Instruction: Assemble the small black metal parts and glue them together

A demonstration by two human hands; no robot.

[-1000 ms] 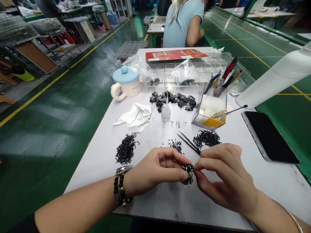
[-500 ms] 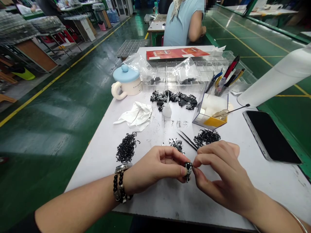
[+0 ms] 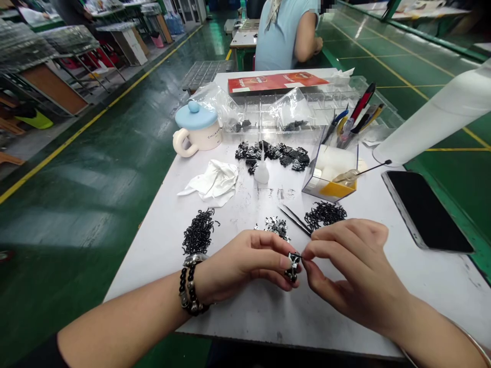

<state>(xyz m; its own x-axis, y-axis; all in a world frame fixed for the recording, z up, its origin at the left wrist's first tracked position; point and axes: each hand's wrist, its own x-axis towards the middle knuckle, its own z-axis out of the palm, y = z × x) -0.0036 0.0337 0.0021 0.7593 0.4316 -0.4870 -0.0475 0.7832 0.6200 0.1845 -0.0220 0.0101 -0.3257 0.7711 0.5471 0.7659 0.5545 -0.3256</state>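
Fingers of the left hand (image 3: 241,261) grip a clip (image 3: 292,268), long axis near-to-far. At its right, the right hand (image 3: 355,273) pinches what looks like a pin (image 3: 296,255).

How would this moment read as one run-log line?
Left hand: holding part | Right hand: fingertips at part | Tweezers: lying on table | Phone: on table

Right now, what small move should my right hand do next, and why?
Perhaps press the right hand gently leftward: its fingers pinch what looks like a thin dark piece beside the black-and-silver part that the left hand holds.
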